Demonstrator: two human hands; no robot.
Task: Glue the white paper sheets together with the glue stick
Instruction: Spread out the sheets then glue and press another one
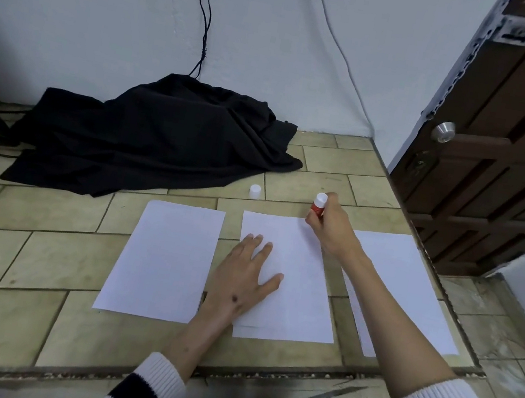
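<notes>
While the left hand (246,277) presses flat the thin, limp middle sheet (288,283), the right hand's fingers (330,210) wrap the light, rigid glue stick (318,204) at that sheet's far edge.

The floor (37,251) is laid with beige-green tiles in staggered rows, with dark joints. 3 white sheets lie flat on it in a row across the middle of the frame: the left sheet (164,259), the middle sheet (297,274) and the right sheet (413,286). A second sheet edge peeks out under the middle sheet at its lower end. A white cap (255,190) stands on the tiles above the gap between left and middle sheets. A black cloth (147,134) lies heaped at upper left, against the wall.
</notes>
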